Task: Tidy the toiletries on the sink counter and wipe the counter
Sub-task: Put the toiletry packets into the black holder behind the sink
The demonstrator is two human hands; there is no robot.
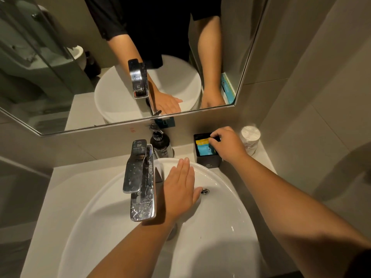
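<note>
A black square holder stands on the white counter behind the basin, with yellow and blue sachets inside it. My right hand reaches over the holder's back right corner, fingertips pinched on the sachets at the rim. My left hand lies flat, fingers together, on the far inner wall of the white basin, holding nothing. A dark pump bottle stands behind the tap.
A chrome tap rises over the basin's left side, close to my left wrist. Wrapped white cups stand in the back right corner by the wall. A mirror hangs just above the counter.
</note>
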